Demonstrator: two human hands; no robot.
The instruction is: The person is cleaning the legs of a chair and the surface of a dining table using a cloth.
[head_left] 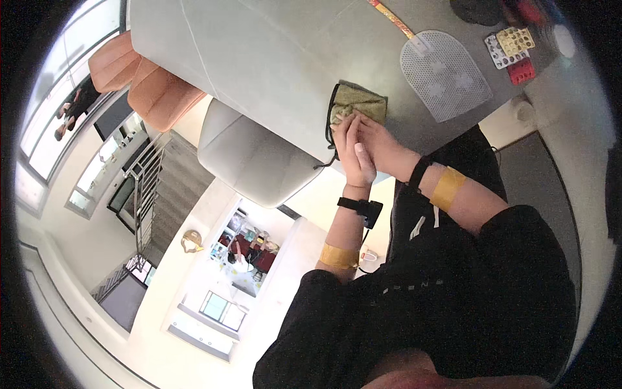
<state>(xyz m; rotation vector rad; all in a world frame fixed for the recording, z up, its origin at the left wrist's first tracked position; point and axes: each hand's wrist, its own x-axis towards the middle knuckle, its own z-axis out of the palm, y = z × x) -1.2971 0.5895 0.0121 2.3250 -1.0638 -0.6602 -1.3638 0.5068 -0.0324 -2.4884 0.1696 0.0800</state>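
A small olive-green cloth pouch (374, 104) with a dark edge and black cord (327, 163) lies at the grey table's near edge. Both hands meet at its near side. My left hand (355, 155) has its fingers close together, their tips at a bunched fold of the cloth. From the right, my right hand (387, 146) crosses close against the left, its fingertips also on the pouch. The fingers partly cover one another, and anything inside the pouch is hidden. Black bands circle both wrists, and yellow tape wraps both forearms.
On the table (272, 58), a white fly swatter (447, 74) lies right of the pouch, with blister packs (508, 48) beyond it. A grey chair (253, 152) and orange chairs (162, 94) line the left edge. Stairs (181, 185) and other people (240, 262) appear farther off.
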